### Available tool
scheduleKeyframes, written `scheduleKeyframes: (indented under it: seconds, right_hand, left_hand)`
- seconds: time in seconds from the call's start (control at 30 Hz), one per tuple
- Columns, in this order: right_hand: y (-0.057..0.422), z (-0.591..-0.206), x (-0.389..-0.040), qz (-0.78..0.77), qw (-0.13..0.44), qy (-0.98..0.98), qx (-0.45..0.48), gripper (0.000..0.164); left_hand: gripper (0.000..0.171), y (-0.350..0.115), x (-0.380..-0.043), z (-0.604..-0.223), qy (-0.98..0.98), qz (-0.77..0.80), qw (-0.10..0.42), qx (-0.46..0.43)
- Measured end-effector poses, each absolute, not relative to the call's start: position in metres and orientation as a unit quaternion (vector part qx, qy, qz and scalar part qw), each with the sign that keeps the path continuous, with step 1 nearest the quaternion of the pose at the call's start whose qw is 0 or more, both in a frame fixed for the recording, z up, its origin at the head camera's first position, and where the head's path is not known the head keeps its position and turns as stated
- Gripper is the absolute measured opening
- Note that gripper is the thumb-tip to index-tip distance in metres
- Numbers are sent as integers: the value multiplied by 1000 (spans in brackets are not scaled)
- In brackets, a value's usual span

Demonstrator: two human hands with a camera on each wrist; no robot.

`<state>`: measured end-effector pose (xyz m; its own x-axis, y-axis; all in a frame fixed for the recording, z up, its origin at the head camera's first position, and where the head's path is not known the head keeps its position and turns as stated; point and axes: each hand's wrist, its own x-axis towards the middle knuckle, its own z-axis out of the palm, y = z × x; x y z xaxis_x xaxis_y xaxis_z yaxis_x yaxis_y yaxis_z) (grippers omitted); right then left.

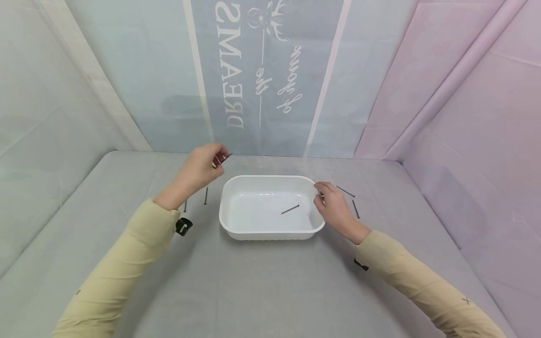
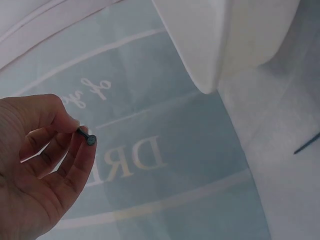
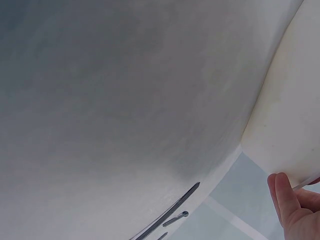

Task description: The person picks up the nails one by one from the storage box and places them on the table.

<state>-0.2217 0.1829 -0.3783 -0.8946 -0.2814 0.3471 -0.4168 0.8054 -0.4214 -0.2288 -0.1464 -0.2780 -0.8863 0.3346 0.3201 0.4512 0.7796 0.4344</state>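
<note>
My left hand [image 1: 199, 166] is raised above the back left of a white rectangular dish [image 1: 270, 236]. Thumb and fingertips pinch a dark nail [image 2: 90, 139], its flat head poking out in the left wrist view. At the dish's right end my right hand [image 1: 336, 210] holds the rim, with fingers outside the wall in the right wrist view. A single nail [image 1: 290, 209] lies on the dish's floor.
Left of the dish, two nails [image 1: 205, 195] lie on the grey cloth-covered table [image 1: 270, 291]. Two more nails [image 1: 356, 209] lie beyond the right hand. A printed fabric wall [image 1: 270, 136] stands behind, with pale fabric walls on both sides.
</note>
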Motion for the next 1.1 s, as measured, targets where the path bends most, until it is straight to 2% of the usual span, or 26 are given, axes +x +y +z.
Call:
scheduleKeyframes:
  seconds: [1.1]
  right_hand:
    - [182, -379, -221, 248, 143, -940, 184, 31]
  left_hand:
    - [28, -194, -251, -311, -953, -284, 64, -79]
